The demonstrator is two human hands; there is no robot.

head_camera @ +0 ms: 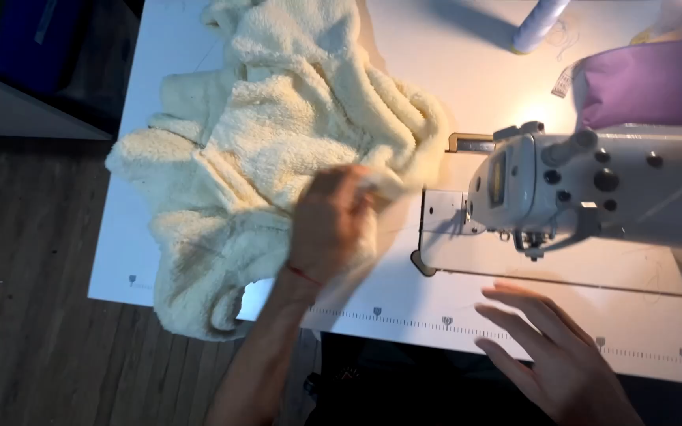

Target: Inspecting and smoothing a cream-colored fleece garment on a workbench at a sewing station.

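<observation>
Left hand (329, 229) lying on the cream fleece fabric (278, 150), fingers pinching a fold; fabric heaped across the surface (404, 308) toward its left edge. Right hand (550, 347) resting at the near edge, fingers spread, released, below the sewing machine (593, 189)

sewing workshop or home sewing room, can't tell which. evidence: white industrial-style sewing machine (586, 185) set into a white work table (404, 312), needle area over a metal plate (441, 213) flush with the top. table's near edge carries a printed ruler strip (444, 321) with tick marks. cream fleece fabric (278, 150) piled on the left of the table, purple cloth (657, 79) behind the machine, a pale thread cone (538, 24) at the far edge. machine lamp throws a warm pool of light on the tabletop. dark wood plank floor (33, 315) beside the table.
</observation>
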